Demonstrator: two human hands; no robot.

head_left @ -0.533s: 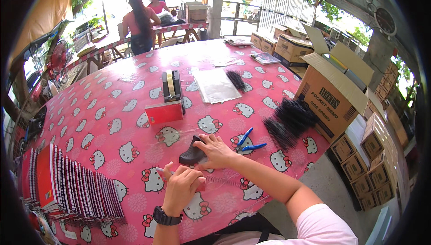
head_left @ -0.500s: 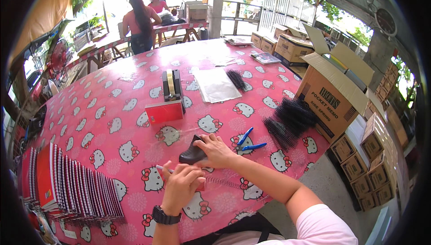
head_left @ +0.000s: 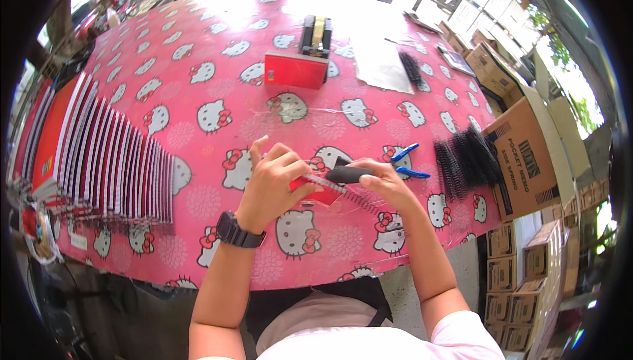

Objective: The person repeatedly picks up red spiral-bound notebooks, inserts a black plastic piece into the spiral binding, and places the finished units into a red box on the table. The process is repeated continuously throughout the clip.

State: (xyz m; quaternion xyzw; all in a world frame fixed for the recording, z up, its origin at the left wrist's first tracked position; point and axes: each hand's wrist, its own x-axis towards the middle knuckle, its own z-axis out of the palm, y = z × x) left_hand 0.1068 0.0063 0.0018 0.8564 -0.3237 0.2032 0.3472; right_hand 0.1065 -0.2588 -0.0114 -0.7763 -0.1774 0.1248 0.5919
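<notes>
A: Where does the work sit at this moment?

B: At the near edge of the table (head_left: pixel 198 50), on the pink patterned cloth. The left hand (head_left: pixel 273 182) is closed around a small red notebook (head_left: pixel 316 190), thumb on top and fingers curled under its left side. The right hand (head_left: pixel 379 182) is clamped on a dark handled tool (head_left: pixel 348 175), which lies against the notebook's spiral wire (head_left: pixel 346 193).

A: How would the notebook handle?

B: It looks light and thin, with card covers that would bend if squeezed in the middle. The wire coil seems springy and easy to deform, so a hold on the flat cover near the bound edge looks safer than pinching the coil itself. The tool appears rigid, with a handle that fills the palm.

A: What lies around the hands?

B: Blue-handled pliers (head_left: pixel 405 162) lie just right of the right hand. Further right, a heap of black spiral coils (head_left: pixel 465 162) sits near the table's edge, beside an open cardboard box (head_left: pixel 527 155). To the left, a fanned row of spiral notebooks (head_left: pixel 105 155) stands well apart. Farther up the table lie a red booklet (head_left: pixel 295 70) and a tape dispenser (head_left: pixel 316 33).
</notes>
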